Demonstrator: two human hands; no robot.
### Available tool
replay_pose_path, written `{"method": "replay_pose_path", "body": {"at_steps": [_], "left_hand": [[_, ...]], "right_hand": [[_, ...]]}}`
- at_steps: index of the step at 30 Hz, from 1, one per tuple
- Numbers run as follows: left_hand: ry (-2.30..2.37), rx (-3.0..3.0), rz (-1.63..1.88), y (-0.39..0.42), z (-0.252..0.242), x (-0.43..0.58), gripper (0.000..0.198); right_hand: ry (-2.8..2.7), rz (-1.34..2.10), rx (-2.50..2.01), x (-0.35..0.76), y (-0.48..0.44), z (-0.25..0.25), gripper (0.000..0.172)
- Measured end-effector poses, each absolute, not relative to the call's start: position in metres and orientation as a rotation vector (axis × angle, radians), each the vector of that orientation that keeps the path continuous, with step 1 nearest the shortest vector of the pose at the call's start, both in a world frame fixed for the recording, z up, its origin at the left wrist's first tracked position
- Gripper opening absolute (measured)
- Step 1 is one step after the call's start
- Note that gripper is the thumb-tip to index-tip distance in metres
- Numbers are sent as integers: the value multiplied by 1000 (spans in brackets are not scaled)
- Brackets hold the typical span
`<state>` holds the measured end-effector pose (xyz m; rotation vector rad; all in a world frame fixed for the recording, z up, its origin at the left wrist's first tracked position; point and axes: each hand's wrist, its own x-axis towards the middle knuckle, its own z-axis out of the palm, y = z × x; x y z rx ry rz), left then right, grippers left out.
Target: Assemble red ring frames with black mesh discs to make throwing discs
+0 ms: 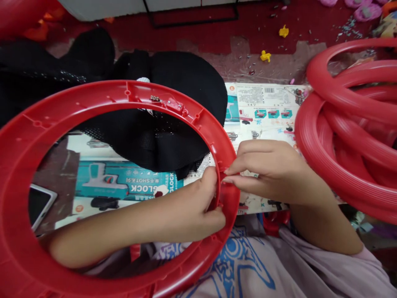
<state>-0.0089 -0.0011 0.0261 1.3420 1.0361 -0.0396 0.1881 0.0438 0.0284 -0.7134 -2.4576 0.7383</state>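
A large red plastic ring lies tilted in front of me with its hollow, ribbed side facing up. My left hand reaches across the ring's opening and is closed on the inner rim at the right side. Just beside it, the thumb and fingers of my right hand pinch together in the ring's channel; what is between the fingertips is too small to name. Farther round the channel, at the top, sit a small red plastic part and a little metal coil.
Several red rings are piled at the right. A black cap-like cloth item lies behind the ring, over printed cardboard. At the left is a white-edged phone or tablet. Yellow plastic bits and pink pieces lie farther back.
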Motion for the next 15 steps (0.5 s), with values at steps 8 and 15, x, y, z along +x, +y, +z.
{"method": "replay_pose_path", "body": {"at_steps": [8, 15], "left_hand": [[1070, 1307, -65, 1, 30, -3, 34], [1093, 1350, -113, 2, 34, -3, 33]], "right_hand": [[-2651, 710, -513, 188, 40, 30, 21], [-2622, 817, -561, 188, 43, 25, 19]]}}
